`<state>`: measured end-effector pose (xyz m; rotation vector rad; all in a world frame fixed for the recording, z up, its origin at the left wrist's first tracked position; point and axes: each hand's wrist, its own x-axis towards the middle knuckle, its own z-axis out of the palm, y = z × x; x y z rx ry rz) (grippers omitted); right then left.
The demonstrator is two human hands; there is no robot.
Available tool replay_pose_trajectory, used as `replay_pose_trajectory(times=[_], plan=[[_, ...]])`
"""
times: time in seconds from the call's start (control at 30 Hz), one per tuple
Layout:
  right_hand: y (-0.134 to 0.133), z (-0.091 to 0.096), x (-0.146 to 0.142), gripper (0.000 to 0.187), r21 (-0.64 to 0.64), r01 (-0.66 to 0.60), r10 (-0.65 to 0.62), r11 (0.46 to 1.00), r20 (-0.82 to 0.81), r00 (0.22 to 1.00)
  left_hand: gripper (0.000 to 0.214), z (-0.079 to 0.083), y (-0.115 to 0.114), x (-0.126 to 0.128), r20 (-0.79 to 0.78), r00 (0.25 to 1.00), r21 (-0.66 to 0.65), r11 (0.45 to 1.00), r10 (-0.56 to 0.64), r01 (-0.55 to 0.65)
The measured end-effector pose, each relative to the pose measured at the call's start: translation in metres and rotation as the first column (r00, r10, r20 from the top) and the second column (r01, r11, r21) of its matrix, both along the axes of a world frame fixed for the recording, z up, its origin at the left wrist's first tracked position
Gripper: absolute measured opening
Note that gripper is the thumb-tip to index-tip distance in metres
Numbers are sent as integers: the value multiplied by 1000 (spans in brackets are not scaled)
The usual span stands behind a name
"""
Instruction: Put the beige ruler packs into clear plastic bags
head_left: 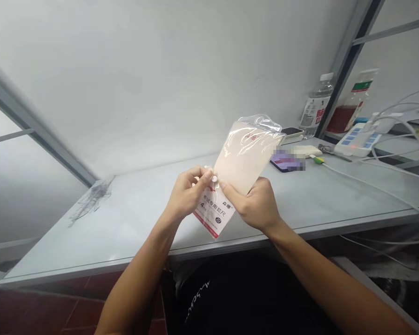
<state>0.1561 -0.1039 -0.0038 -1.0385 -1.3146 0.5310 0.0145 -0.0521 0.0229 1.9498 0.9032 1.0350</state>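
Above the near part of the desk, both hands hold a clear plastic pouch with a pale card inside and a white-and-red printed label at its lower end. Its Chinese print names a ruler set; I cannot make out separate rulers. My left hand is closed, thumb and forefinger pinching the pouch's edge beside a round white snap button. Gripping the right side, my right hand has its thumb on the front near the button and its other fingers hidden behind the pouch.
On the right of the white desk lie a purple-screened phone, another phone and a power strip with trailing white cables. Two bottles stand behind, one a water bottle. Dark scribbles mark the desk's left side.
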Motion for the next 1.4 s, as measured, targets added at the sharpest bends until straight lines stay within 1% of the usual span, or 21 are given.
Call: replay_pose_trajectory(times=[0.03, 0.1, 0.17, 0.27, 0.4, 0.47, 0.57, 0.63, 0.73, 0.9, 1.0, 1.07, 1.1, 1.17, 1.23, 1.33, 1.4], plan=[[0, 0, 0, 14, -8, -3, 3, 1000, -5, 1000, 30, 0, 0, 0, -25, 999, 80, 996, 42, -40], [1, -1, 1, 15, -18, 1, -1, 1000, -12, 1000, 27, -2, -1, 1, -47, 992, 244, 965, 115, -101], [2, -1, 3, 15, -9, 1, -1, 1000, -14, 1000, 24, -4, -2, 2, -24, 990, 328, 937, 138, -123], [2, 1, 5, 12, 15, -17, 17, 1000, -19, 1000, 20, -5, -5, 4, 31, 989, 366, 919, 143, -144], [3, 4, 8, 14, -4, -71, 70, 997, -31, 997, 18, -4, -8, 3, 25, 979, 442, 876, 205, -194], [3, 4, 9, 15, -12, -98, 97, 995, -38, 995, 18, -4, -8, 2, 14, 977, 429, 881, 213, -199], [4, 3, 9, 12, 1, -106, 106, 994, -40, 994, 19, -3, -8, 2, 18, 978, 359, 912, 208, -201], [4, 2, 9, 11, 2, -112, 111, 994, -42, 993, 18, -4, -8, 2, 13, 975, 345, 914, 220, -211], [3, 2, 9, 12, -3, -130, 129, 992, -48, 990, 18, -4, -8, 3, -30, 971, 396, 895, 238, -207], [3, 2, 10, 11, 0, -126, 126, 992, -42, 991, 21, -7, -7, 4, -116, 956, 525, 834, 270, -172], [3, 2, 10, 11, -13, -142, 142, 990, -49, 989, 22, -9, -5, 4, -155, 949, 561, 815, 273, -143], [5, 1, 11, 12, -10, -158, 157, 987, -57, 986, 22, -10, -5, 5, -143, 952, 556, 818, 270, -148], [5, 1, 11, 13, -6, -165, 164, 986, -64, 984, 22, -11, -5, 5, -127, 956, 538, 828, 264, -157], [8, 1, 13, 14, -6, -186, 185, 982, -83, 979, 23, -9, -5, 4, -82, 969, 466, 868, 234, -171], [10, 1, 15, 15, -20, -235, 231, 972, -110, 967, 27, -7, -6, 2, -42, 983, 366, 918, 177, -150], [12, 1, 17, 19, -35, -330, 321, 943, -154, 934, 31, 0, -6, -3, -25, 998, 236, 970, 57, -49], [13, 1, 18, 20, -42, -356, 345, 934, -167, 924, 29, 5, -6, -7, -55, 998, 177, 983, -30, 39]])
